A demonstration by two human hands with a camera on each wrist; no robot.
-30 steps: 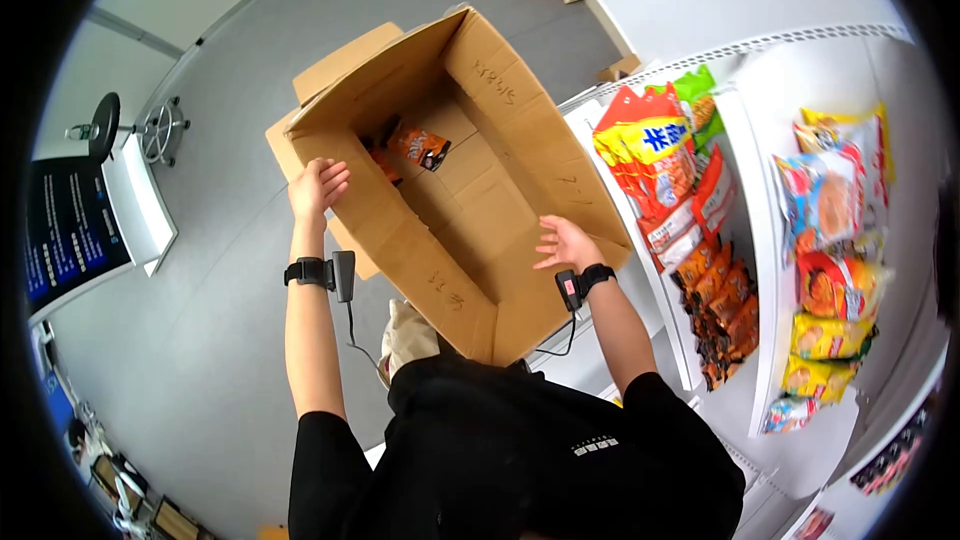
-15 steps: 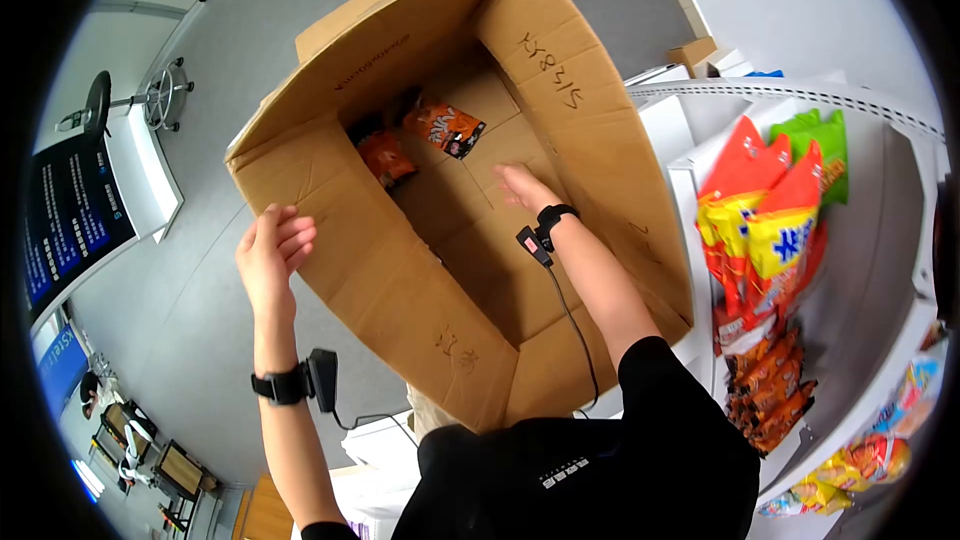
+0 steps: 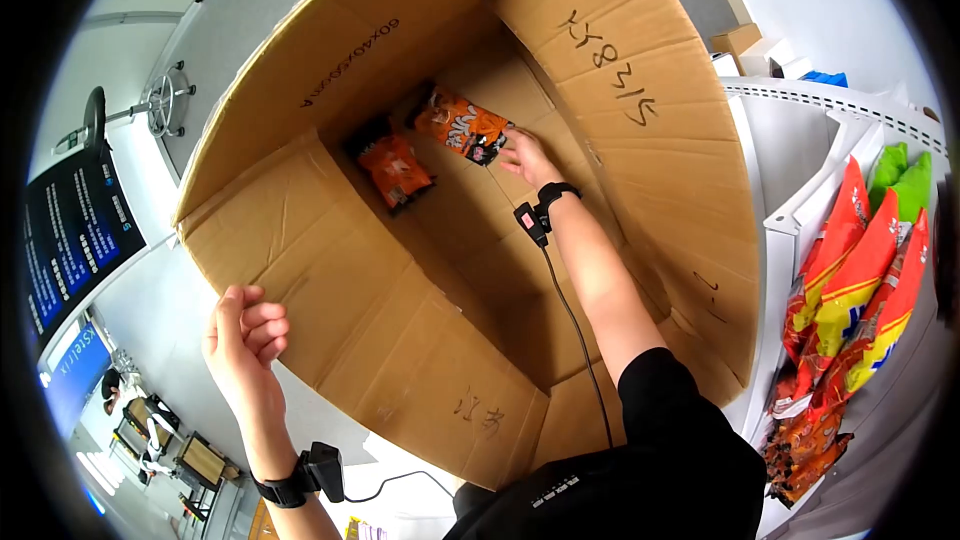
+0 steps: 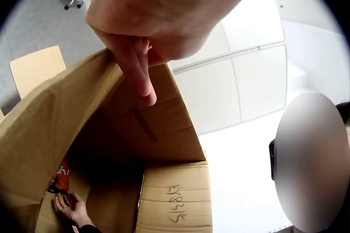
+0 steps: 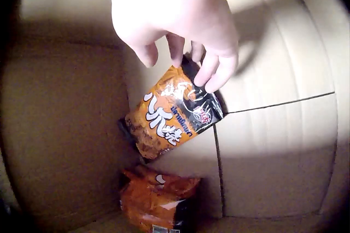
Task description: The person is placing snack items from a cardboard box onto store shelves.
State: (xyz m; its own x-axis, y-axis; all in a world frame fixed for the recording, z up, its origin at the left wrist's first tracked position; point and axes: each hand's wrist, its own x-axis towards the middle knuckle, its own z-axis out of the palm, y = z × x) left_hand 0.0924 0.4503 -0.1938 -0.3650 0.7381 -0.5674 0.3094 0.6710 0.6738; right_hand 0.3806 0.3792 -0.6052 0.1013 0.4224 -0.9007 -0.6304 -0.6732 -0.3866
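Inside a deep cardboard box (image 3: pixel 380 310), an orange and black snack bag (image 3: pixel 459 124) lies on the bottom. My right hand (image 3: pixel 527 156) reaches down to it, fingertips right at the bag's black end. From the right wrist view, the fingers (image 5: pixel 210 72) of that hand extend over the black edge, and the thumb stands apart. A second orange snack bag (image 3: pixel 393 168) lies beside the first, against the box wall. My left hand (image 3: pixel 243 345) is at the outer edge of the left flap, fingers loosely bent and holding nothing.
At the right stands a white shelf (image 3: pixel 800 240) with red and yellow snack bags (image 3: pixel 860 280) and several smaller orange bags (image 3: pixel 815 455). A cable (image 3: pixel 575 330) runs from the right wrist camera along the arm. The far left has a screen (image 3: pixel 75 230).
My right hand has moved from above the box's near side down to the first snack bag. The left hand stays outside by the flap. The box fills more of the head view.
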